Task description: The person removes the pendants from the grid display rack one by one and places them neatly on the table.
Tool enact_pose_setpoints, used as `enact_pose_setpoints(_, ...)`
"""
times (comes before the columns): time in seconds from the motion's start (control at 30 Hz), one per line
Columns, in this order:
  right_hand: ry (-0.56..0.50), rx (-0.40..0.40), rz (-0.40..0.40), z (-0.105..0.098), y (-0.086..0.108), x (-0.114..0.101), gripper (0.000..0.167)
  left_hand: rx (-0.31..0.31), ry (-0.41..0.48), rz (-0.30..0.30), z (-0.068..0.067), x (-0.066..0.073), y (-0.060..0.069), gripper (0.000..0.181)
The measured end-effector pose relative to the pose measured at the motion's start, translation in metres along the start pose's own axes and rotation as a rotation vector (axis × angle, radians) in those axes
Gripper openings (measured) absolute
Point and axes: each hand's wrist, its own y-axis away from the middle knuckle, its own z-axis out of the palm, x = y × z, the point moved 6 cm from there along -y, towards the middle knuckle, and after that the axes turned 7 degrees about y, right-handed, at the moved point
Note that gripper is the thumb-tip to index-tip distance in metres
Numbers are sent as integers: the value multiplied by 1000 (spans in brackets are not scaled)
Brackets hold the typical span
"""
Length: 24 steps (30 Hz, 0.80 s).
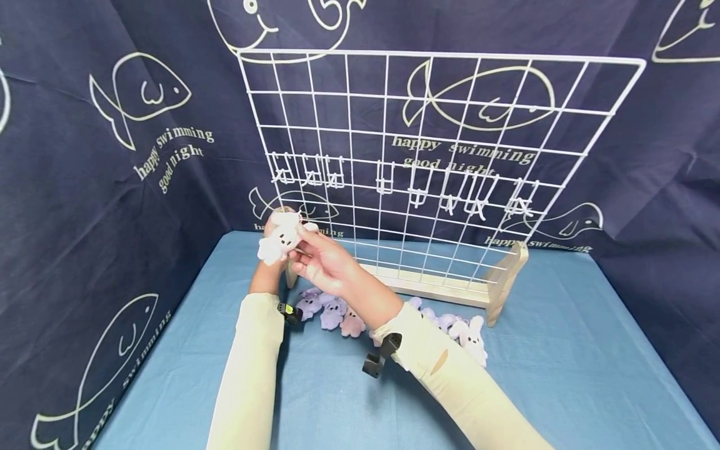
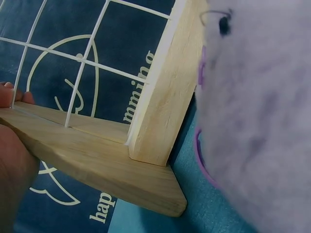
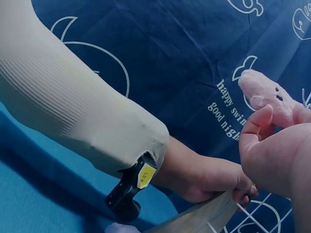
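Note:
My right hand (image 1: 329,259) pinches a small pale pink plush toy (image 1: 283,237) with black eyes between thumb and fingers. It hangs in front of the lower left part of the white wire grid rack (image 1: 385,128). My left hand (image 3: 221,179) grips the upper end of the rack's left wooden side piece (image 2: 87,155). In the head view the plush toy and right hand hide part of the left hand. A large, blurred pale lilac plush (image 2: 262,121) fills the right of the left wrist view.
Several white hooks (image 1: 385,184) hang in a row across the grid. Purple plush toys (image 1: 333,314), a pink one (image 1: 352,322) and a white one (image 1: 474,337) lie along the rack's foot on the blue cloth (image 1: 337,400). Dark fish-print curtains (image 1: 185,94) surround the table.

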Motion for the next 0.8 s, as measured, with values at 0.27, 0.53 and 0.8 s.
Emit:
enact_pose_setpoints(0.27,-49,34,19,-16,-3,6,22,-55,-372,251,126,48,84,35)
enact_pose_setpoints(0.53,-46,91,42,-34,-3,14,20,56,-481,248,131,51,88,39)
enact_pose_setpoints(0.8,-1,233,103,-53,-2,24,15,153,-593,217,129,49,86,37)
